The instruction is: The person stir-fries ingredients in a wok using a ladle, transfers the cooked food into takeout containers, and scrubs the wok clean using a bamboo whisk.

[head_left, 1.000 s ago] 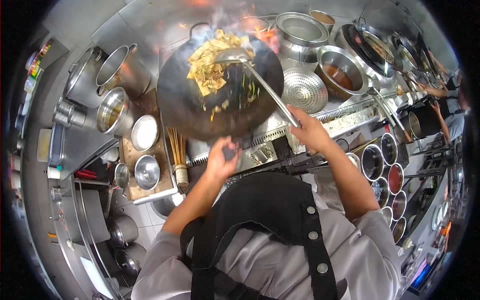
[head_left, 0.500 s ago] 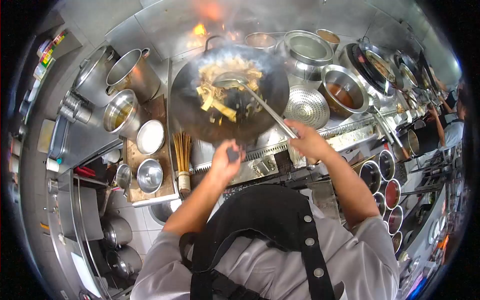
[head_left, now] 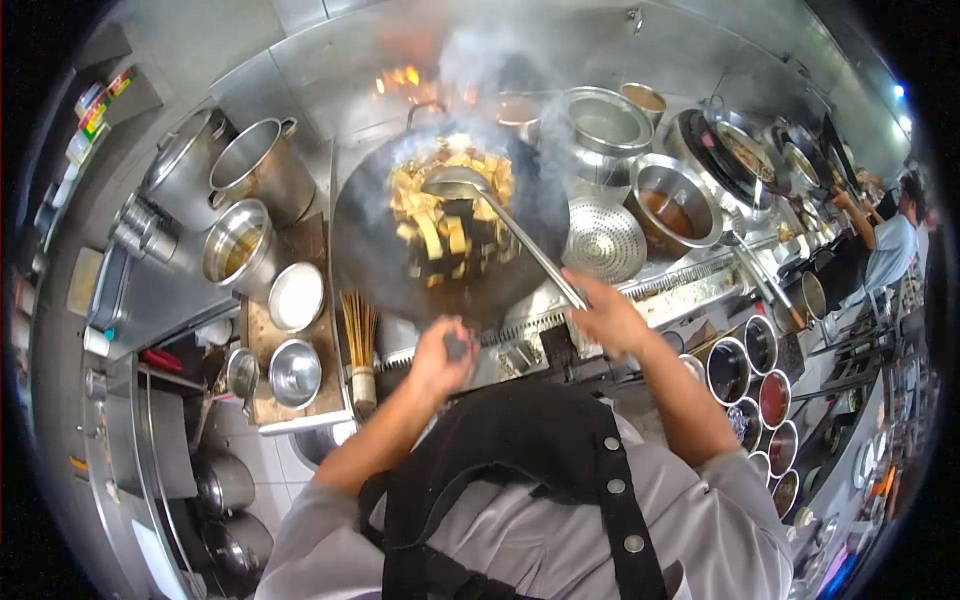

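A large dark wok (head_left: 375, 260) stands on the stove, with steam over it and flames behind its far rim. Pale flat strips of food (head_left: 430, 225) lie in its middle and toward the back. My left hand (head_left: 441, 360) is closed around a dark grip at the wok's near edge. My right hand (head_left: 606, 315) grips the long handle of a metal ladle (head_left: 455, 183), whose bowl rests over the food. Just right of the wok lies a perforated strainer (head_left: 605, 240).
A pot of brown liquid (head_left: 670, 212) and a lidded-looking steel pot (head_left: 605, 125) stand at the right. Bowls, a bamboo brush (head_left: 360, 345) and tall pots (head_left: 262, 175) are on the left. Several sauce containers (head_left: 728, 368) stand lower right. Another person (head_left: 890, 250) is at far right.
The food has shifted and spread within the wok, and the ladle's bowl has moved over it. Both hands keep their grips. The flames behind the wok have changed shape.
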`<state>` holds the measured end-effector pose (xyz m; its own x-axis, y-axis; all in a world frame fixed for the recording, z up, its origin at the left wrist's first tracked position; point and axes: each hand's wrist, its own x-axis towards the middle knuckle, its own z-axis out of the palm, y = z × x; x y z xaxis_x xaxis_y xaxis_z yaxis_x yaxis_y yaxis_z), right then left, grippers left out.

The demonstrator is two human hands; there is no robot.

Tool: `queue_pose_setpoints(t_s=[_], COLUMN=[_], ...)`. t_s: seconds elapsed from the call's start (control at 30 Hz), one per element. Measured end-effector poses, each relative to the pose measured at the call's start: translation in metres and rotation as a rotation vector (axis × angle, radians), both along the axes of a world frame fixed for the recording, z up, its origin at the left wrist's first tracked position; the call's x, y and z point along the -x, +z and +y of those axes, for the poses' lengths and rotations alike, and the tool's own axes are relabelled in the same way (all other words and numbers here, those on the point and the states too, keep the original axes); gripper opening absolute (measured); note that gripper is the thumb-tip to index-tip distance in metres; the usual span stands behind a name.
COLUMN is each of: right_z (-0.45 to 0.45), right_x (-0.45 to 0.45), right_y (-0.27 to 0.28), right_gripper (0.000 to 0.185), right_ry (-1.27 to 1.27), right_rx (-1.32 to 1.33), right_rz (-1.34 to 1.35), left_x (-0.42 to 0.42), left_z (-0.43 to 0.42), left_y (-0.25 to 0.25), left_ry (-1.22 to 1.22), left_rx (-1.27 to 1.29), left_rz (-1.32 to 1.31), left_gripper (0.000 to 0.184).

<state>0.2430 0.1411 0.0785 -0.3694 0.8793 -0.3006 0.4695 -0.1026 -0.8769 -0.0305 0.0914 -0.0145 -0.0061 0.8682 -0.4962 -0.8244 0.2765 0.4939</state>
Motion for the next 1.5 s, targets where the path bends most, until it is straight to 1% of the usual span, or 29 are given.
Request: queue_pose_setpoints(t_s=[0.03,0.07,0.1,0.13,0.17,0.2,0.23,0.27,0.3,0.33,0.4,0.47,0.57,0.63,0.7,0.73,0.8,0.87,0.9,0.93,1.0,1.07,1.13,1.17,1.23,1.27,1.33,1.4,1.5], right_z=[-0.013,-0.018,-0.025,-0.027,-0.021,-0.008,0.007,0.022,0.036,0.046,0.058,0.059,0.043,0.038,0.039,0.041,0.055,0.058,0.056,0.049,0.042,0.032,0.03,0.034,0.047,0.065,0.094,0.108,0.109], right_x=[0.0,-0.01,-0.015,-0.01,-0.01,-0.008,-0.001,0.008,0.022,0.035,0.062,0.07,0.072,0.075,0.079,0.084,0.099,0.097,0.091,0.077,0.032,-0.007,-0.032,-0.03,-0.003,0.003,0.032,0.065,0.083], right_y=[0.006,-0.011,-0.011,0.009,0.01,0.01,0.006,-0.001,-0.007,-0.016,-0.031,-0.031,-0.013,-0.01,-0.016,-0.011,-0.022,-0.022,-0.023,-0.007,-0.009,0.023,0.021,0.02,0.015,-0.008,-0.029,-0.04,-0.041], right_gripper=[0.058,0.058,0.054,0.054,0.053,0.053,0.052,0.051,0.049,0.048,0.046,0.046,0.043,0.043,0.045,0.049,0.054,0.057,0.057,0.056,0.059,0.062,0.058,0.056,0.056,0.059,0.058,0.057,0.056], right_ry=[-0.058,-0.08,-0.174,-0.253,-0.317,-0.295,-0.309,-0.321,-0.374,-0.377,-0.384,-0.277,-0.231,-0.203,-0.147,-0.109,-0.066,0.016,0.051,0.107,0.176,0.134,0.066,0.071,-0.044,-0.084,-0.138,-0.196,-0.056], right_rx=[0.036,0.034,0.086,0.051,0.104,0.04,0.005,-0.031,-0.02,-0.011,0.065,0.212,0.348,0.311,0.154,0.097,0.002,0.014,0.043,0.038,-0.049,0.067,0.067,-0.033,-0.052,-0.065,-0.015,-0.006,0.105], right_rz=[0.084,0.214,0.339,0.227,0.36,0.343,0.336,0.328,0.323,0.334,0.391,0.466,0.578,0.553,0.528,0.426,0.253,0.119,0.072,-0.017,-0.101,-0.134,-0.111,-0.202,-0.102,-0.014,0.154,0.212,0.27], left_x=[0.004,0.005,0.004,0.006,0.019,0.024,0.029,0.033,0.034,0.033,0.031,0.029,0.029,0.029,0.03,0.03,0.028,0.029,0.029,0.029,0.028,0.028,0.028,0.027,0.026,0.026,0.026,0.028,0.028], left_z=[-0.019,-0.014,-0.017,0.0,0.023,0.045,0.07,0.089,0.098,0.106,0.109,0.11,0.109,0.11,0.11,0.11,0.108,0.107,0.106,0.107,0.107,0.106,0.104,0.103,0.105,0.105,0.103,0.103,0.103], left_y=[0.01,0.025,0.032,0.041,0.026,0.032,0.029,0.016,0.004,-0.006,-0.01,-0.01,-0.011,-0.015,-0.016,-0.015,-0.014,-0.013,-0.012,-0.011,-0.013,-0.014,-0.011,-0.01,-0.01,-0.009,-0.007,-0.008,-0.007], left_ry=[-0.092,-0.044,0.004,0.118,0.087,0.064,0.076,0.09,0.075,0.058,0.073,0.072,0.083,0.091,0.1,0.102,0.093,0.081,0.085,0.084,0.098,0.096,0.08,0.082,0.1,0.096,0.119,0.113,0.104], left_rx=[0.054,0.069,0.108,0.116,0.037,0.061,0.091,0.121,0.097,0.074,0.028,0.046,0.067,0.055,0.042,0.053,0.065,0.033,0.028,0.033,0.051,0.045,0.024,0.029,0.045,0.046,0.053,0.061,0.063], left_rz=[-0.031,-0.045,-0.064,-0.147,-0.28,-0.196,-0.218,-0.241,-0.206,-0.171,-0.224,-0.165,-0.176,-0.169,-0.164,-0.155,-0.146,-0.14,-0.141,-0.14,-0.165,-0.177,-0.183,-0.182,-0.159,-0.154,-0.168,-0.16,-0.155], left_gripper=[0.008,0.008,0.007,0.009,0.01,0.009,0.008,0.007,0.008,0.012,0.012,0.01,0.005,0.006,0.006,0.007,0.007,0.007,0.007,0.007,0.008,0.008,0.012,0.012,0.012,0.012,0.013,0.014,0.015])
